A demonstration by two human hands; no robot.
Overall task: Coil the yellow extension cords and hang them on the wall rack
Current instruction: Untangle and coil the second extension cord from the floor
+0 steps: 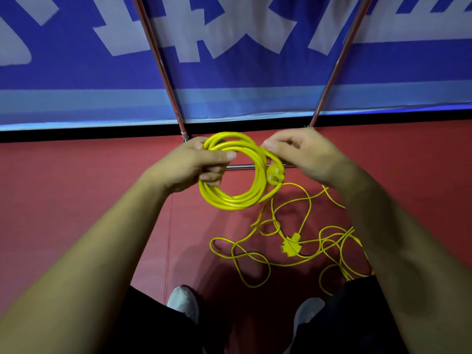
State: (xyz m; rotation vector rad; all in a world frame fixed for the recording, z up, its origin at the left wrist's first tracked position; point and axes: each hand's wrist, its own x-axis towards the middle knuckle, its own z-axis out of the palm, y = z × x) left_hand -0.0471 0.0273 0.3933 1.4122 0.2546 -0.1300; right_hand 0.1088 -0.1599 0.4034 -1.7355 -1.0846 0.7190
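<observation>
Grip of the left hand curled round the left side of the coiled yellow cord, whose loops hang below the fingers. Grip of the right hand pinching the coil's upper right strand, just above the plug. Loose yellow cords lie tangled on the red floor beneath.
</observation>
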